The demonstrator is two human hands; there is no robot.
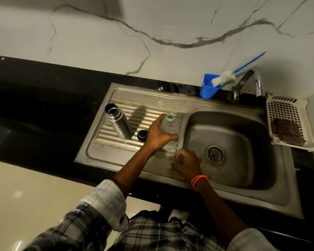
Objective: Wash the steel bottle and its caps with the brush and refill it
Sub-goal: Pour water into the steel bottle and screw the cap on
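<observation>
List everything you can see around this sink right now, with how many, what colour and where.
steel bottle: one, silver, open, upright on the drainboard
black cap: one, on the drainboard beside the steel bottle
plastic bottle: one, clear, uncapped, on the drainboard by the basin
brush: one, blue handle, white head, in the holder
holder: one, blue, behind the sink
tap: one, chrome, back right
basket: one, white, right of the basin
scrubber: one, dark, in the basket
sink: one, steel
hands: left hand grips the plastic bottle; right hand rests on the sink edge
</observation>
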